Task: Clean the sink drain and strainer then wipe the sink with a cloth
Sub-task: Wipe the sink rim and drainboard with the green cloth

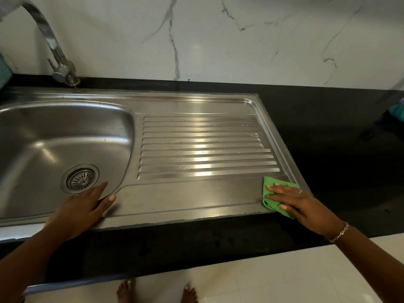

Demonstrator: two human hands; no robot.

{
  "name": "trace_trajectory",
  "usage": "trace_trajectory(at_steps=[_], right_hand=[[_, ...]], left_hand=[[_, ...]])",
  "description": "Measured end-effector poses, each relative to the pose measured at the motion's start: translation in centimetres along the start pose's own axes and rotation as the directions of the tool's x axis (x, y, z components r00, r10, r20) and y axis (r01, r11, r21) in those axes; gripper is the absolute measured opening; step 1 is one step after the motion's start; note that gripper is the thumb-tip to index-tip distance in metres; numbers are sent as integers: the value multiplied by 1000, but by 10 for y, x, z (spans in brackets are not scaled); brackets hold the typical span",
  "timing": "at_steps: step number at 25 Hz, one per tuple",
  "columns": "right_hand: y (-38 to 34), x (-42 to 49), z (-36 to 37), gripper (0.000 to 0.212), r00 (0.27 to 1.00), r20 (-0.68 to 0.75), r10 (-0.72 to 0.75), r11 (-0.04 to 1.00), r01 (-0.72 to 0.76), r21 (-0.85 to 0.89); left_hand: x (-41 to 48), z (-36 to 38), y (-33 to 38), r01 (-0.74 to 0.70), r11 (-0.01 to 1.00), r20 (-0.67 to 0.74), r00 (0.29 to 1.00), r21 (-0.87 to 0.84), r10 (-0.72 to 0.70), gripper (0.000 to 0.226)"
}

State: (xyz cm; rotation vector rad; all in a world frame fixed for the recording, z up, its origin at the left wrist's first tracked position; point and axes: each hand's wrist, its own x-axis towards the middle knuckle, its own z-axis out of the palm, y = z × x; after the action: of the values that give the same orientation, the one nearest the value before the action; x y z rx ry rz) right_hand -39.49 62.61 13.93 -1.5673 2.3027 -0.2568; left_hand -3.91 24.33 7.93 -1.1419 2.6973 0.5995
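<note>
Left hand (83, 212) rests flat and open on the sink (185, 202) rim; right hand (290, 200) presses the cloth (270, 182) flat at the drainboard's right corner, unwiped steel stretching leftward.

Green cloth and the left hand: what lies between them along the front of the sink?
In the head view, only the flat steel front strip of the drainboard separates the green cloth under the right hand from the left hand; it is bare.

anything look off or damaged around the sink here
Nothing is spilled or askew. The strainer sits flat in the drain. The one flaw: the sealant along the sink's front edge looks ragged and chipped. A few water streaks remain on the drainboard.
</note>
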Motion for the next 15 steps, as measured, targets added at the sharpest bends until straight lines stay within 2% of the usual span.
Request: trace_trajectory(at_steps=[4,6,11,15], right_hand=[[-15,-7,24,54,969,-171,180,969,-204,-137],[-19,-4,33,55,939,-207,275,945,-304,-120],[-9,15,29,51,894,-155,421,902,-430,-29],[6,40,25,50,885,-139,444,883,-459,-101]], left_hand=[[2,-3,6,104,983,17,995,-153,-103,85],[1,-2,6,95,989,11,996,-115,-94,86],[1,-1,5,79,995,8,997,-57,-79,90],[-2,-4,10,88,995,-7,996,-51,-88,93]])
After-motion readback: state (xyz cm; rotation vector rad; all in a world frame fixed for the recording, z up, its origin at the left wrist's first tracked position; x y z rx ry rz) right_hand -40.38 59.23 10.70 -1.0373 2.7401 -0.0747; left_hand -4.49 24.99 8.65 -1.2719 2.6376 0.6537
